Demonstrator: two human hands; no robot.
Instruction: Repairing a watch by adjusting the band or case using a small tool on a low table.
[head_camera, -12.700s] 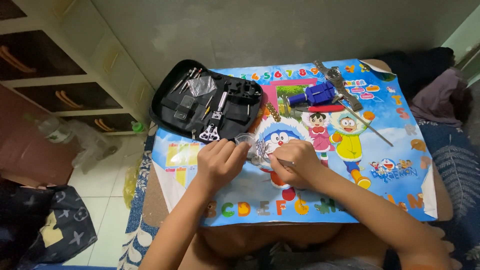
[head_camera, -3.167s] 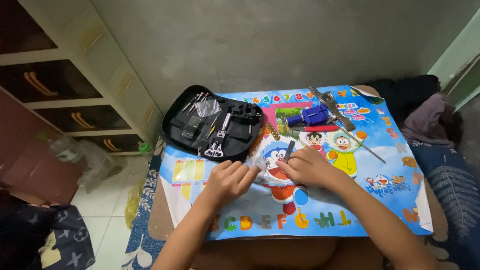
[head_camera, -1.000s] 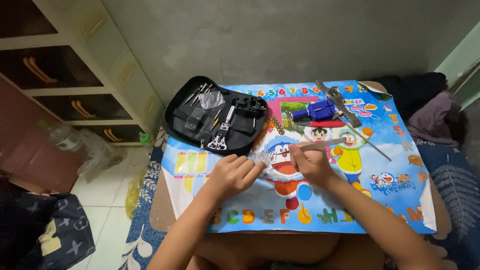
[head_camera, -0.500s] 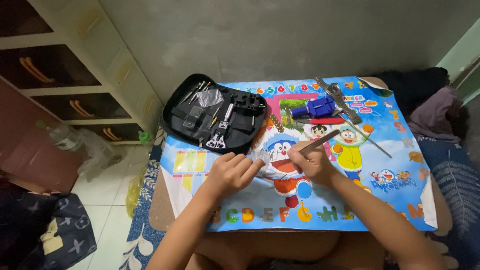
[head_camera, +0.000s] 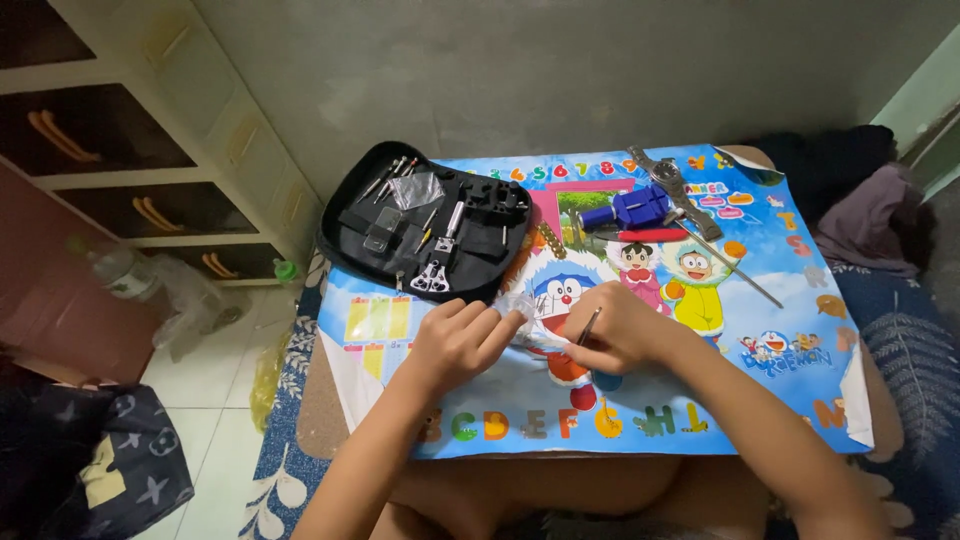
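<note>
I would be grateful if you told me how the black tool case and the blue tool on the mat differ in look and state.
The black tool case lies open at the mat's far left corner, flat and wide, with small metal tools in its slots; the blue tool is a compact block near the far middle, beside a metal watch. The case overhangs the cartoon mat; the blue tool sits fully on it. Neither is touched by the left hand or right hand.

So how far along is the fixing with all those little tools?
Already done: the black tool kit lies open, and the blue holder tool and a metal-strap watch sit out on the cartoon mat. In hand: the left hand pinches a small clear plastic bag while the right hand holds a thin tool to it. The watch lies untouched.
</note>
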